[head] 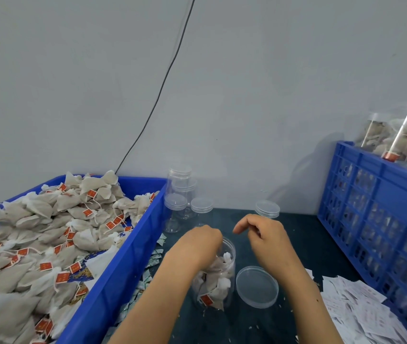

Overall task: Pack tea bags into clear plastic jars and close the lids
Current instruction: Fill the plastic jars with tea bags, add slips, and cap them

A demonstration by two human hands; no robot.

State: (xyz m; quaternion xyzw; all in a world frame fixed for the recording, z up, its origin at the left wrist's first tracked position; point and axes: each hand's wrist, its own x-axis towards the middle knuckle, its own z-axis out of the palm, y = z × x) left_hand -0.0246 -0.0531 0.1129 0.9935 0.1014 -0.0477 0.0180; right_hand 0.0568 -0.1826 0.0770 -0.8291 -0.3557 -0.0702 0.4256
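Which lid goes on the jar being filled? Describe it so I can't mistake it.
Start at the blue bin of tea bags on the left. Right of it stands the open jar under the left hand. The loose lid lies beside that jar, the only lid not on a jar.

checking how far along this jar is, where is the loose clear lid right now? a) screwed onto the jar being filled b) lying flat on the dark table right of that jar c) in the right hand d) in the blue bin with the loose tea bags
b: the loose lid lies flat on the dark table just right of the open jar, and the right hand above it holds nothing.
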